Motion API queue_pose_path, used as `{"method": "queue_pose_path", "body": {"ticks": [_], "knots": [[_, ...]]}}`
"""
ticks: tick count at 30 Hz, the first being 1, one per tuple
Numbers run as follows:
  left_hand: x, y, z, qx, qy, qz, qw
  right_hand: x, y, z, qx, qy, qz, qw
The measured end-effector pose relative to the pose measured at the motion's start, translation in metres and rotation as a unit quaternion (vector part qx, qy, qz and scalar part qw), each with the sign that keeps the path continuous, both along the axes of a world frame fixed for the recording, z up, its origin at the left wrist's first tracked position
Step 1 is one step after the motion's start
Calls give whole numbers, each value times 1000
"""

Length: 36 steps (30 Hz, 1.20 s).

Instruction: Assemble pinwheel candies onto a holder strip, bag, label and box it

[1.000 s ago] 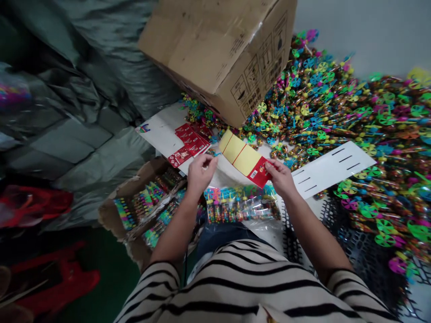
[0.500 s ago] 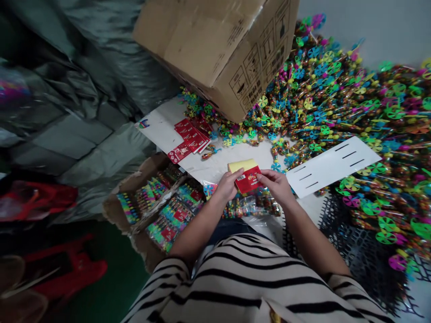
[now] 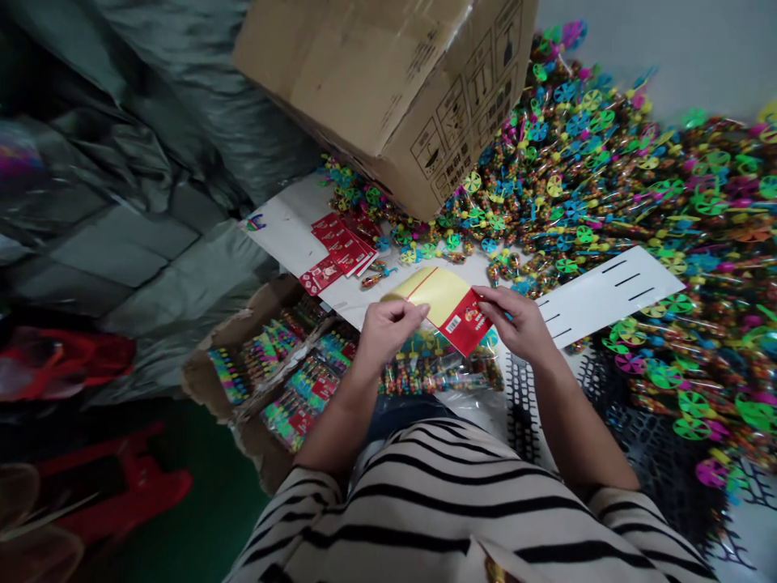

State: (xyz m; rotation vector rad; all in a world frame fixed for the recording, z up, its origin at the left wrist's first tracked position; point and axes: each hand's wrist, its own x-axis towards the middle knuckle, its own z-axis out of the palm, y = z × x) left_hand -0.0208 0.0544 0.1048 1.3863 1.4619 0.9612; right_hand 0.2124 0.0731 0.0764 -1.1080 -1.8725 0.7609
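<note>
A red and yellow printed card [image 3: 447,293] is spread between my two hands, its yellow face curving up and its red end showing a barcode. My left hand [image 3: 387,330] pinches the card's near left edge between thumb and fingers. At the red end, my right hand [image 3: 515,321] grips the far right edge with thumb and fingertips. Just below the card lies a clear bag of candy-filled toys [image 3: 434,374], partly covered by it. A stack of red cards [image 3: 345,249] rests on the table to the left.
A large carton [image 3: 364,81] stands at the back. Many candy tubes with coloured fan tops [image 3: 583,178] are heaped to the right. Over their near edge lies a slotted white board [image 3: 613,295]. An open box [image 3: 243,340] of packed bags sits at lower left, beside black mesh [image 3: 643,429] farther right.
The card, folded small before, has opened out to show more of its yellow face. My hands have moved apart, the left one leftward and the right one slightly rightward.
</note>
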Motion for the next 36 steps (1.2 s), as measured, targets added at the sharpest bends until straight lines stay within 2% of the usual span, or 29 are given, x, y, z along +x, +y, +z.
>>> {"method": "queue_pose_path", "body": {"ticks": [1,3,5,6,8,10,12,15,16,18,20,21,23,25,27,29,32,36], "knots": [[4,-1,2,77,10,41,996,0,2,5,22,-22,19,999],[13,-1,2,206,48,126,969,0,5,14,64,-60,32,996],[18,0,-2,293,116,198,928,1,8,18,99,-91,27,991],[19,0,-3,320,162,213,909,1,10,19,115,-105,29,987],[19,-1,-4,332,261,184,887,2,12,20,140,-130,47,980],[20,-3,-1,300,336,129,883,3,13,19,161,-155,70,972],[21,-4,4,269,373,118,880,2,14,18,174,-181,79,965],[22,-2,8,262,386,100,879,0,16,19,176,-225,75,955],[22,0,6,266,381,65,883,0,16,19,175,-236,77,953],[24,4,-1,268,350,-43,896,-2,16,20,174,-235,93,952],[27,9,-12,245,291,-136,915,-5,15,20,162,-190,104,963],[29,10,-18,223,253,-153,929,-6,15,19,148,-151,94,973],[32,11,-26,162,165,-133,964,-9,13,15,103,-59,42,992],[34,11,-28,95,70,-96,988,-10,11,9,50,21,-14,998],[35,10,-25,34,-18,-100,994,-11,10,5,8,61,-27,998],[36,11,-21,-5,-97,-119,988,-12,9,4,-10,65,-7,998],[39,13,-18,-15,-166,-89,982,-13,9,8,16,31,31,999],[41,13,-20,-30,-170,-38,984,-17,10,13,111,-16,30,993]]}}
